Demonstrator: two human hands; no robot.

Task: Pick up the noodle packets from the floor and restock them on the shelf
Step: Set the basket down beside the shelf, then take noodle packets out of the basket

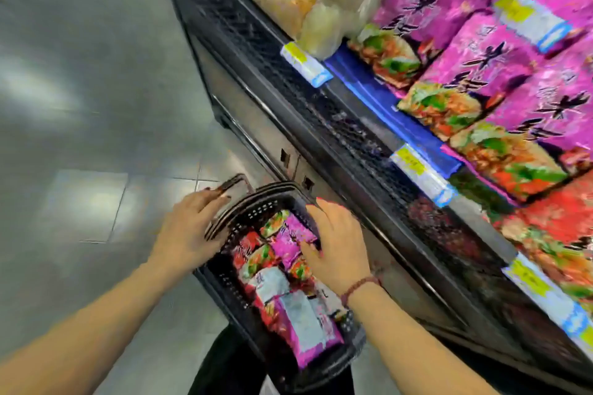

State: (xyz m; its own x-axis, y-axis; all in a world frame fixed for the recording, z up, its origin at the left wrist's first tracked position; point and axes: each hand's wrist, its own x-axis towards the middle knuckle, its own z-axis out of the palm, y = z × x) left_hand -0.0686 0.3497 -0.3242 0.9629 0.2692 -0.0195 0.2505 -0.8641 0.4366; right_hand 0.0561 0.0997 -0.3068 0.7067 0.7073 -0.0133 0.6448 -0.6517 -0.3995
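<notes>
The noodle packets (288, 269) lie in a heap inside a black basket (224, 285). The basket sits on the floor (80, 138), just beside the shelf (321, 112). The packets look light, soft and puffy. Their shiny wrap looks slippery, and the noodles inside could crack if squeezed hard. A good place to hold 1 is across its middle, thumb on 1 side and fingers on the other.

The right hand (337, 247) is over the top pink packet (290, 239). Its thumb touches the packet and its fingers bend down past the far edge. I cannot tell if they grip it. The left hand (189, 228) rests on the basket handles (231, 184), fingers straight and apart. More pink packets (481, 74) sit in rows on the shelf.
</notes>
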